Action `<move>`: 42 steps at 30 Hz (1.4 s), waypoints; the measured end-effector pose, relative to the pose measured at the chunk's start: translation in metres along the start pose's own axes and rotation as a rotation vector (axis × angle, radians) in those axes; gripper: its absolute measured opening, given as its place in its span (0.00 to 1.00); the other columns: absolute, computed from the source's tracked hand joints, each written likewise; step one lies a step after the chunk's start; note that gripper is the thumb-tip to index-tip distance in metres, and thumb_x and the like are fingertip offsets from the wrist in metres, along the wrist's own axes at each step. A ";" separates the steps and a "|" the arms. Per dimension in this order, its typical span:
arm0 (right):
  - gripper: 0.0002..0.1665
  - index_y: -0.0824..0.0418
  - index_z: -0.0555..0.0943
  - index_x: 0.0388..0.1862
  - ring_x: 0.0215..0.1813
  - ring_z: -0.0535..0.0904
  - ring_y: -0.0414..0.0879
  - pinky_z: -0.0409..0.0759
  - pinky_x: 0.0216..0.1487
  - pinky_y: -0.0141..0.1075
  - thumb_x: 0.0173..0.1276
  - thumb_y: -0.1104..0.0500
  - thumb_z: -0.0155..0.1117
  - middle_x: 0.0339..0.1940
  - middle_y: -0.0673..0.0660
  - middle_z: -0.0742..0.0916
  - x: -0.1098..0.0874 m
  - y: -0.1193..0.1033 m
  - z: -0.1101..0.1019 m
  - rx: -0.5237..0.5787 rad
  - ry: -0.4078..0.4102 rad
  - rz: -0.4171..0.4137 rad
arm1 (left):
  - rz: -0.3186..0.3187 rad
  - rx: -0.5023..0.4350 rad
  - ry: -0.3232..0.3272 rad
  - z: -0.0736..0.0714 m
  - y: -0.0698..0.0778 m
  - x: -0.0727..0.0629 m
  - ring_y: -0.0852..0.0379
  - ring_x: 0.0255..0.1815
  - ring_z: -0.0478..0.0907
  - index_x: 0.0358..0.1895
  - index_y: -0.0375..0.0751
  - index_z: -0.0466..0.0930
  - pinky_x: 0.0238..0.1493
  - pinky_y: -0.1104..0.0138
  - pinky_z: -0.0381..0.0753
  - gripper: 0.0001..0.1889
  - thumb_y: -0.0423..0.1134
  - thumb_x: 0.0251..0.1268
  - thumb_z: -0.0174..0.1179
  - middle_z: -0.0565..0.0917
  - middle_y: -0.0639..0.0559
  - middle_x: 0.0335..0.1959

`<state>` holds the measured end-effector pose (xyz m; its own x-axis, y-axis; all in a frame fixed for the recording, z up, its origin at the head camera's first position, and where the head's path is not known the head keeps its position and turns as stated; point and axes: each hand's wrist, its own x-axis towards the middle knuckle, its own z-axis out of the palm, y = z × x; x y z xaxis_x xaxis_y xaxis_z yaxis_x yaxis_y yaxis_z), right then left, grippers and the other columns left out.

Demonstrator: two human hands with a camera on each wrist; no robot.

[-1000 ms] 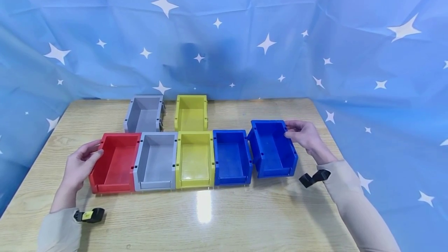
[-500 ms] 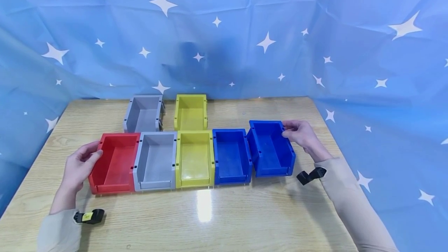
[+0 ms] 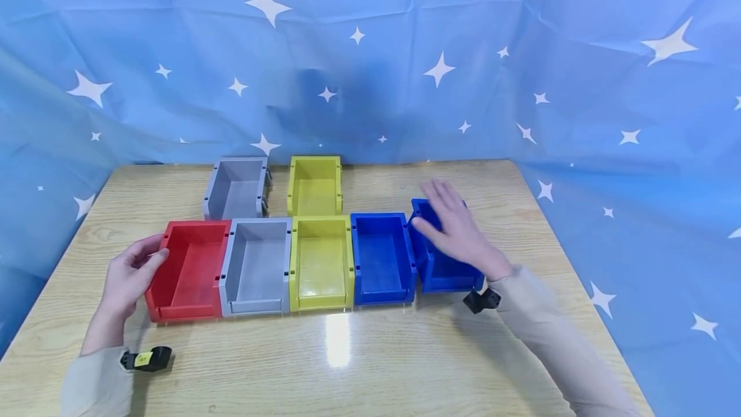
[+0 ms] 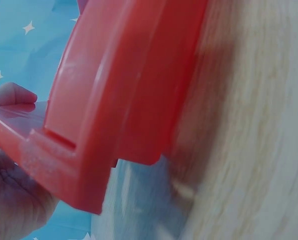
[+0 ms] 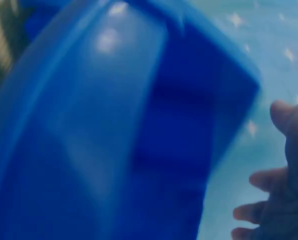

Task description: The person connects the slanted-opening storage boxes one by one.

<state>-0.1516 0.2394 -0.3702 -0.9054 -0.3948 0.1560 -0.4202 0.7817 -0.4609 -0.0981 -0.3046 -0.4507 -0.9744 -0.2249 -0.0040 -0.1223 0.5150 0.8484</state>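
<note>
My left hand (image 3: 130,269) grips the left wall of a red storage bin (image 3: 197,269), thumb on the inner side. The left wrist view shows that red bin (image 4: 124,90) close up, with the hand (image 4: 19,195) around its wall. To its right, in one row, stand a grey bin (image 3: 260,262), a yellow bin (image 3: 322,262) and a blue bin (image 3: 382,259). A second blue bin (image 3: 425,262) sits slightly askew at the row's right end. Over it hovers my right hand (image 3: 457,230), blurred, fingers spread. In the right wrist view this hand (image 5: 283,185) is apart from the blue bin (image 5: 178,110).
Behind the row, another grey bin (image 3: 238,185) and another yellow bin (image 3: 315,182) stand near the back of the wooden table (image 3: 405,359). A blue cloth (image 3: 370,50) with white stars hangs behind the table.
My right hand has let go of the right blue bin's wall and moved left over it, fingers extended. Earlier that bin shifted slightly left. The left hand keeps its grip on the red bin.
</note>
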 end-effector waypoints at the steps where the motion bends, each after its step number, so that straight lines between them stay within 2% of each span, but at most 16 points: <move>1: 0.43 0.58 0.48 0.76 0.75 0.35 0.58 0.40 0.68 0.62 0.71 0.39 0.47 0.76 0.63 0.48 0.002 -0.005 0.005 -0.015 -0.052 -0.004 | 0.001 -0.001 -0.002 0.000 0.000 0.000 0.75 0.40 0.67 0.65 0.31 0.64 0.34 0.85 0.72 0.28 0.46 0.69 0.52 0.71 0.63 0.47; 4: 0.45 0.52 0.43 0.77 0.75 0.27 0.53 0.39 0.65 0.66 0.70 0.34 0.42 0.76 0.58 0.41 0.007 -0.016 0.017 -0.042 -0.177 0.034 | 0.018 0.000 -0.017 0.000 0.001 -0.001 0.75 0.39 0.67 0.64 0.28 0.63 0.34 0.85 0.72 0.28 0.45 0.70 0.52 0.70 0.66 0.46; 7: 0.45 0.50 0.42 0.77 0.74 0.25 0.52 0.38 0.64 0.68 0.70 0.33 0.43 0.76 0.56 0.39 0.009 -0.021 0.025 -0.057 -0.225 0.069 | 0.018 -0.006 -0.024 0.000 0.001 -0.001 0.76 0.39 0.67 0.64 0.27 0.63 0.34 0.85 0.73 0.28 0.44 0.70 0.52 0.68 0.70 0.45; 11: 0.45 0.50 0.45 0.77 0.75 0.27 0.54 0.37 0.64 0.69 0.68 0.33 0.45 0.77 0.57 0.40 0.010 -0.023 0.029 -0.091 -0.208 0.065 | 0.016 -0.006 -0.025 -0.001 0.000 0.000 0.76 0.39 0.67 0.65 0.28 0.63 0.34 0.85 0.72 0.28 0.45 0.70 0.51 0.69 0.68 0.46; 16: 0.46 0.50 0.48 0.76 0.75 0.29 0.57 0.37 0.62 0.71 0.67 0.32 0.46 0.77 0.58 0.40 0.010 -0.025 0.038 -0.183 -0.192 0.032 | 0.015 0.008 -0.024 -0.002 -0.002 0.001 0.77 0.40 0.66 0.65 0.30 0.63 0.35 0.85 0.72 0.28 0.46 0.70 0.51 0.71 0.60 0.49; 18: 0.46 0.51 0.49 0.76 0.75 0.30 0.57 0.37 0.61 0.72 0.67 0.32 0.47 0.77 0.57 0.41 0.009 -0.024 0.042 -0.220 -0.184 0.019 | 0.016 0.010 -0.022 -0.002 -0.002 0.001 0.77 0.40 0.66 0.65 0.30 0.63 0.35 0.85 0.72 0.28 0.45 0.70 0.51 0.71 0.60 0.49; 21: 0.46 0.52 0.52 0.75 0.75 0.33 0.58 0.37 0.61 0.72 0.66 0.32 0.48 0.77 0.57 0.42 0.009 -0.023 0.046 -0.258 -0.174 -0.007 | 0.028 -0.001 -0.025 -0.002 -0.002 0.002 0.77 0.40 0.67 0.65 0.30 0.63 0.35 0.85 0.72 0.28 0.45 0.70 0.52 0.71 0.62 0.49; 25: 0.47 0.51 0.50 0.76 0.76 0.33 0.56 0.36 0.61 0.72 0.66 0.31 0.48 0.77 0.57 0.42 0.009 -0.021 0.047 -0.279 -0.182 -0.018 | 0.051 -0.030 -0.020 -0.001 -0.003 0.002 0.76 0.41 0.68 0.65 0.31 0.64 0.36 0.85 0.72 0.27 0.44 0.70 0.52 0.68 0.72 0.46; 31: 0.47 0.51 0.50 0.76 0.76 0.33 0.55 0.38 0.61 0.72 0.66 0.32 0.48 0.77 0.58 0.43 0.008 -0.020 0.048 -0.303 -0.185 -0.042 | 0.061 -0.060 0.009 0.001 -0.004 0.000 0.76 0.40 0.69 0.63 0.32 0.67 0.36 0.85 0.72 0.25 0.43 0.69 0.53 0.69 0.76 0.42; 37: 0.46 0.53 0.54 0.75 0.76 0.36 0.57 0.38 0.61 0.72 0.65 0.33 0.50 0.77 0.60 0.47 0.006 -0.018 0.052 -0.299 -0.156 -0.057 | 0.067 -0.038 -0.023 -0.001 -0.001 -0.001 0.76 0.40 0.68 0.64 0.28 0.65 0.36 0.84 0.73 0.26 0.43 0.70 0.52 0.68 0.72 0.45; 42: 0.46 0.53 0.55 0.75 0.76 0.38 0.58 0.38 0.61 0.72 0.65 0.32 0.50 0.77 0.60 0.48 0.007 -0.017 0.056 -0.297 -0.146 -0.061 | 0.046 -0.010 -0.036 -0.002 -0.001 0.000 0.75 0.40 0.67 0.65 0.29 0.63 0.35 0.84 0.73 0.27 0.44 0.70 0.52 0.72 0.52 0.51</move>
<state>-0.1473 0.1963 -0.4101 -0.8689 -0.4935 0.0389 -0.4921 0.8525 -0.1764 -0.0971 -0.3071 -0.4506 -0.9851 -0.1715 0.0160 -0.0759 0.5155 0.8535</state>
